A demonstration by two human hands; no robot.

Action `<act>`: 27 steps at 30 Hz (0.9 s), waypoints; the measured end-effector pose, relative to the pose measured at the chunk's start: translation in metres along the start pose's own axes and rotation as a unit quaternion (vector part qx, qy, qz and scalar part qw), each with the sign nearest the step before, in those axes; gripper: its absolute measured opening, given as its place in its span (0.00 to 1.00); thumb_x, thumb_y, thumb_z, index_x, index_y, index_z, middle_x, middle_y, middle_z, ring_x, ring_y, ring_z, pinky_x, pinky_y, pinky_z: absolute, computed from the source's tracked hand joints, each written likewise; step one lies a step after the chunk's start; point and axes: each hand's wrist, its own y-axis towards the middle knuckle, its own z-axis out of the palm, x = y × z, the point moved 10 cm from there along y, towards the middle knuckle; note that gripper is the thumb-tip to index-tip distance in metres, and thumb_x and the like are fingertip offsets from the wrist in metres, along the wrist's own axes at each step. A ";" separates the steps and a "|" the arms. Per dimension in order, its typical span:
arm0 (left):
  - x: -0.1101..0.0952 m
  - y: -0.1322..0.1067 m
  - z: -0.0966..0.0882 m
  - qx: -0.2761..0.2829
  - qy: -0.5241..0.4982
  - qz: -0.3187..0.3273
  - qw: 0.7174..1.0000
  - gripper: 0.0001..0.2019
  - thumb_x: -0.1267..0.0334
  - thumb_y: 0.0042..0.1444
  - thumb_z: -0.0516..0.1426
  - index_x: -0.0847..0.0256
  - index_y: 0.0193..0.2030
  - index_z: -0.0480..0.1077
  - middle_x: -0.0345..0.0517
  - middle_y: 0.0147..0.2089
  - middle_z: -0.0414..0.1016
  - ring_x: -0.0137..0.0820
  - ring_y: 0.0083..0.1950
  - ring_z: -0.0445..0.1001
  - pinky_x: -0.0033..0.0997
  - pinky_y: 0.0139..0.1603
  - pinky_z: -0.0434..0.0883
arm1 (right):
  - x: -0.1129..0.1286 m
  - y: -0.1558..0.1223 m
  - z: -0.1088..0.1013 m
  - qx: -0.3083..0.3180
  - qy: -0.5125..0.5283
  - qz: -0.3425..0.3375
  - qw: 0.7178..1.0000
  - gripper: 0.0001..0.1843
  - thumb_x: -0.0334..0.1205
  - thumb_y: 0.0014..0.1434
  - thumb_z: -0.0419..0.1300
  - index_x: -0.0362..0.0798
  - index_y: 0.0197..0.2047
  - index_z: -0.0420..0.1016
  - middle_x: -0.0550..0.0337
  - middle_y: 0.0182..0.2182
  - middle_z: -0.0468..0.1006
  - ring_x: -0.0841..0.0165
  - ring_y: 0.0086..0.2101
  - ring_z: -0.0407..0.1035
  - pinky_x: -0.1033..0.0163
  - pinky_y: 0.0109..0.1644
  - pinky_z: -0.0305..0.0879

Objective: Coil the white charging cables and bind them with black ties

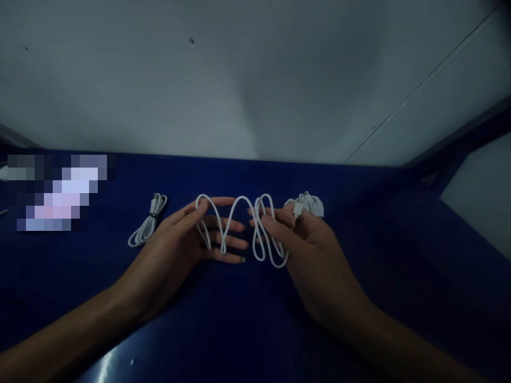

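Plainly, from the head view, we had both hands low over the blue table [399,239]. Our left hand [181,239] lay with its fingers spread and straight, the white cable [242,197] draped over the index finger and crossing the others. Our right hand [307,234] pinched the cable's gathered loops between thumb and fingers. A tied cable bundle [147,227] lay just left of the left hand, and a cable heap [311,202] sat just behind the right.

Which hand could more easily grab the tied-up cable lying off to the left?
Probably the left hand: the tied cable bundle lies just beside it on the blue table, while the right hand sits farther away, gripping the loose cable.
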 end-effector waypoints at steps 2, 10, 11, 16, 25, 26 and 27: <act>0.003 0.000 0.002 0.017 0.000 -0.005 1.000 0.20 0.49 0.76 0.58 0.56 0.65 0.81 0.58 0.50 0.87 0.50 0.48 0.88 0.50 0.47 0.87 | -0.002 0.002 0.001 0.009 0.002 0.007 1.000 0.17 0.51 0.68 0.72 0.51 0.37 0.73 0.59 0.39 0.82 0.62 0.41 0.77 0.54 0.47 0.74; 0.006 -0.004 0.017 0.061 0.018 0.003 0.998 0.08 0.58 0.73 0.65 0.58 0.52 0.83 0.47 0.45 0.82 0.31 0.35 0.82 0.33 0.39 0.85 | -0.008 0.003 0.003 0.033 0.026 0.034 0.999 0.21 0.47 0.65 0.76 0.53 0.57 0.80 0.57 0.47 0.88 0.60 0.46 0.82 0.53 0.52 0.76; 0.005 -0.005 0.018 0.067 0.023 0.004 0.997 0.07 0.59 0.73 0.65 0.59 0.49 0.82 0.45 0.42 0.81 0.29 0.33 0.80 0.30 0.39 0.84 | -0.009 0.003 0.007 0.050 0.041 0.036 0.997 0.23 0.47 0.65 0.77 0.54 0.60 0.80 0.56 0.50 0.88 0.59 0.48 0.82 0.51 0.57 0.76; 0.003 -0.004 0.019 0.077 0.017 0.011 0.997 0.12 0.60 0.77 0.61 0.62 0.42 0.82 0.45 0.34 0.78 0.28 0.36 0.79 0.25 0.44 0.81 | -0.005 -0.001 0.024 0.120 0.061 0.039 0.990 0.15 0.52 0.73 0.70 0.57 0.57 0.87 0.57 0.49 0.89 0.62 0.47 0.83 0.53 0.59 0.76; -0.007 -0.001 0.002 -0.016 0.011 0.065 0.998 0.10 0.59 0.76 0.61 0.60 0.48 0.82 0.54 0.56 0.85 0.43 0.58 0.83 0.40 0.59 0.81 | -0.001 0.001 0.008 0.046 -0.024 0.008 0.999 0.18 0.55 0.78 0.61 0.54 0.52 0.89 0.53 0.51 0.88 0.59 0.49 0.82 0.51 0.57 0.77; -0.009 -0.002 0.001 -0.028 0.016 0.070 0.997 0.09 0.59 0.76 0.61 0.59 0.48 0.82 0.54 0.57 0.85 0.44 0.59 0.83 0.41 0.62 0.80 | 0.000 0.001 0.005 0.030 -0.032 0.002 0.999 0.19 0.56 0.78 0.60 0.53 0.51 0.89 0.52 0.51 0.88 0.58 0.49 0.82 0.50 0.56 0.77; -0.011 -0.002 -0.001 -0.041 0.018 0.075 0.996 0.09 0.59 0.76 0.62 0.59 0.47 0.82 0.53 0.57 0.85 0.44 0.60 0.83 0.41 0.63 0.79 | 0.000 0.002 0.001 0.016 -0.033 -0.002 0.999 0.20 0.56 0.78 0.60 0.52 0.50 0.89 0.51 0.51 0.87 0.58 0.48 0.82 0.49 0.56 0.78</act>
